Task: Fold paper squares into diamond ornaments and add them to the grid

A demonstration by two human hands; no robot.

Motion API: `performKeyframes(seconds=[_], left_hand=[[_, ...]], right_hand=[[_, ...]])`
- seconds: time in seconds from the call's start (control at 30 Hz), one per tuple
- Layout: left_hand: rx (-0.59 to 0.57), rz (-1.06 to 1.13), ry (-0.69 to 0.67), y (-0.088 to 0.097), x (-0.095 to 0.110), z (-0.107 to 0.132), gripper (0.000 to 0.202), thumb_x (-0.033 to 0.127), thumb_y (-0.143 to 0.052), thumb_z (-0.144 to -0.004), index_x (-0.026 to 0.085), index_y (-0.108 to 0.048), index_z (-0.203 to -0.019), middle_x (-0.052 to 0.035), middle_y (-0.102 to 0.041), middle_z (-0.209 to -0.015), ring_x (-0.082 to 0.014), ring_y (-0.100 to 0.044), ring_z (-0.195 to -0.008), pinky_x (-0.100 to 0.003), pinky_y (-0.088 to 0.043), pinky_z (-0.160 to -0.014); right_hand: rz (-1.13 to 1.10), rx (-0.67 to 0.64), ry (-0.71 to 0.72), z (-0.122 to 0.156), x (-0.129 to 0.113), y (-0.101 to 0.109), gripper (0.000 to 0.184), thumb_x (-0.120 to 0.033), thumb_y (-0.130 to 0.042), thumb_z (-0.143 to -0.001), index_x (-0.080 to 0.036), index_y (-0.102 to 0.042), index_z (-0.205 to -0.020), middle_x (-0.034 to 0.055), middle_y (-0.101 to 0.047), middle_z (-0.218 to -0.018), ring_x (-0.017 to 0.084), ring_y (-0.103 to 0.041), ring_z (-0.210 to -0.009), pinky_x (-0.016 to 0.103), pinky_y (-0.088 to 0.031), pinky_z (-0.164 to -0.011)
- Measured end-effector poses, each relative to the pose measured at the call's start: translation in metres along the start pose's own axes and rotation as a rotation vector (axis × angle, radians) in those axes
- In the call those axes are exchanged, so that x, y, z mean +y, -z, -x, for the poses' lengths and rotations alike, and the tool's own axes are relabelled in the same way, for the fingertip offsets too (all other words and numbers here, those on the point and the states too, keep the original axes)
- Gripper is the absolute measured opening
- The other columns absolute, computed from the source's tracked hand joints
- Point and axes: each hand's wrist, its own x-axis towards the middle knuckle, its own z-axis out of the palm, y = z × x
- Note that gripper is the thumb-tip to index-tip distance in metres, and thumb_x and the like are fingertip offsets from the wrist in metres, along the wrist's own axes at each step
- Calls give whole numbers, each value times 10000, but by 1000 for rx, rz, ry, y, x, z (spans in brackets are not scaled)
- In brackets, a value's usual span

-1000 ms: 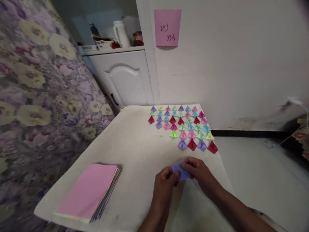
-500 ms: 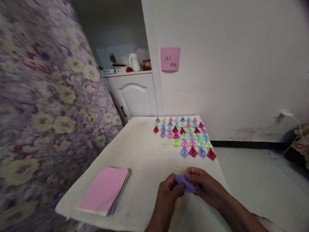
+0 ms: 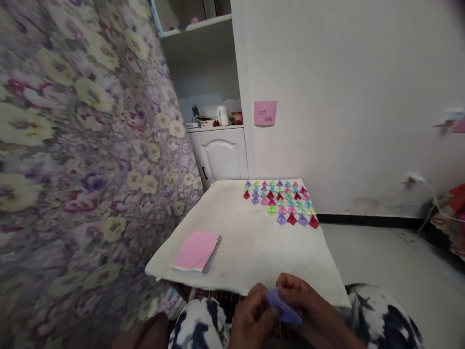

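My left hand (image 3: 254,317) and my right hand (image 3: 307,305) are both closed on a small folded purple paper (image 3: 282,306), held between the fingertips above my lap, just in front of the near edge of the white table (image 3: 250,247). Several small folded paper pieces (image 3: 281,202) in red, purple, pink, green and blue lie in rows at the table's far right corner. A stack of coloured paper sheets (image 3: 196,251) with a pink sheet on top sits near the table's front left corner.
A floral purple cloth (image 3: 80,160) hangs along the left. A white cabinet (image 3: 221,152) with a jug and small items stands behind the table. A pink note (image 3: 265,113) is stuck on the white wall. A cable (image 3: 432,203) runs at the right.
The view has pulled back and up, so the table looks smaller and farther away. My hands with the purple paper have come off the table to above my lap.
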Motion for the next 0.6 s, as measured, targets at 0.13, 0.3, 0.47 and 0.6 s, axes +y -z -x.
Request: performKeyframes(seconds=[0.13, 0.3, 0.47, 0.6], left_hand=[[7, 1, -4, -4, 18, 25, 202, 342, -650, -710, 151, -607, -660, 24, -504, -569, -112, -456, -543, -204, -338, -526], [72, 158, -11, -10, 22, 48, 186, 283, -715, -649, 152, -582, -645, 31, -533, -551, -96, -472, -505, -187, -332, -492], [126, 227, -46, -14, 28, 64, 209, 270, -752, -611, 149, -585, -649, 29, -553, -562, -89, -496, -473, -185, -359, -462], [152, 224, -85, -15, 34, 72, 245, 297, -781, -572, 152, -593, -629, 30, -544, -588, -91, -519, -456, -195, -383, -450]], right_hand=[[38, -28, 9, 15, 9, -13, 156, -248, -655, -714, -149, -535, -714, -28, -513, -561, 90, -487, -498, 217, -371, -525], [54, -62, -4, 29, 17, -29, 156, -220, -678, -676, -136, -549, -703, -19, -535, -587, 85, -499, -512, 205, -375, -532], [-29, -163, -37, 36, 24, -42, 179, -249, -682, -670, -141, -542, -696, -3, -564, -614, 92, -530, -512, 217, -402, -545], [-16, -204, -43, 39, 28, -48, 223, -292, -697, -684, -132, -541, -694, 3, -578, -606, 75, -537, -490, 176, -370, -490]])
